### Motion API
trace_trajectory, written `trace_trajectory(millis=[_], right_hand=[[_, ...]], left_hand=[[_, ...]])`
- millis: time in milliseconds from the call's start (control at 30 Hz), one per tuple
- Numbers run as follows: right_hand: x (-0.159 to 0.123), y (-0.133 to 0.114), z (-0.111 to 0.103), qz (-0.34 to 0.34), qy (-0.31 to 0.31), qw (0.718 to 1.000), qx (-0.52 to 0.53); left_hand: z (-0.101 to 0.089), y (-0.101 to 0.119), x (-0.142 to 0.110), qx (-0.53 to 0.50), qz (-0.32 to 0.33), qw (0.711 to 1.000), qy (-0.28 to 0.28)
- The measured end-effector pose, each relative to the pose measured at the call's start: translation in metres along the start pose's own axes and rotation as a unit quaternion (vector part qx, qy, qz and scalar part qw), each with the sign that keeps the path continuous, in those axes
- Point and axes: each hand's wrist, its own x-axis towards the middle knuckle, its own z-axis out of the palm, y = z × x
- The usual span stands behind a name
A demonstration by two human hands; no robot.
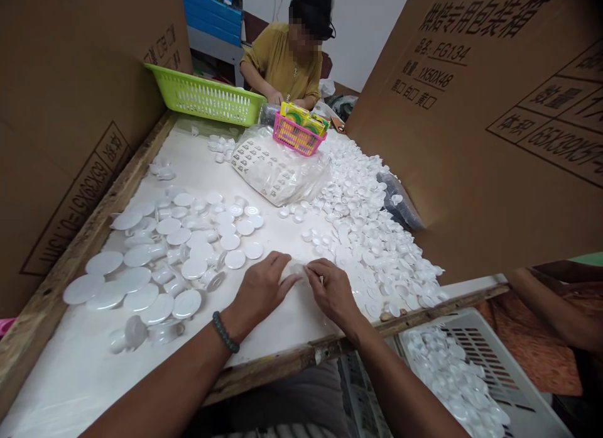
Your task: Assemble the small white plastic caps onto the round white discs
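Observation:
Near the front edge of the white table (277, 337), my left hand (261, 290) and my right hand (332, 293) meet over a small, pale plastic piece (296, 268). The fingers of both hands are closed on it from either side, and they hide much of its shape. To the left of my left hand lie many white round plastic parts (193, 268), flat discs with short stems or cups. A dense spread of smaller white plastic parts (372, 237) reaches close to my right hand.
Large cardboard boxes stand at left (85, 111) and right (475, 130). Farther back are a clear plastic bag (277, 174), a pink basket (296, 136) and a green basket (207, 98). A person (277, 54) sits opposite. Below right is a grey crate (522, 388) of white parts.

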Motion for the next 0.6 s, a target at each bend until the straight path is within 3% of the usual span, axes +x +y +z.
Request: trace_trajectory(millis=[133, 333, 467, 600], right_hand=[[0.013, 0.007, 0.007, -0.004, 0.022, 1.0, -0.013], [0.042, 0.01, 0.007, -0.098, 0.014, 0.994, -0.043], [0.076, 0.009, 0.005, -0.083, 0.039, 0.993, -0.077], [0.114, 0.01, 0.01, -0.076, -0.009, 0.989, -0.13]], left_hand=[[0.003, 0.002, -0.004, -0.015, -0.028, 0.995, -0.089], [0.004, 0.001, 0.001, -0.023, -0.006, 0.996, -0.083], [0.007, 0.002, 0.008, -0.023, 0.052, 0.992, -0.116], [0.009, 0.003, 0.011, -0.016, 0.045, 0.991, -0.124]])
